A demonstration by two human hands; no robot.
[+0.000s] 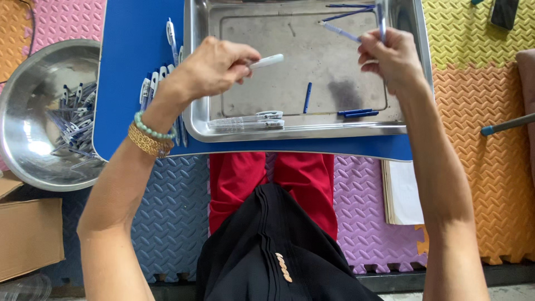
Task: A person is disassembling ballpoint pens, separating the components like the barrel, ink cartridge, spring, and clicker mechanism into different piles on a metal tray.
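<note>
Pinching a white plastic pen barrel [266, 61] in closed left hand [214, 67] | right hand [390, 56] grips thin blue refill [341, 32] | over steel tray [301, 131]

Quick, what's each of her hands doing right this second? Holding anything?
Left hand: closed, pinching a white pen barrel over the metal tray.
Right hand: closed on a thin blue refill and another slim blue piece.

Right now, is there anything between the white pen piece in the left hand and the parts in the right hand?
Nothing visible: the gap over the tray between white pen piece and right hand is open.
</note>
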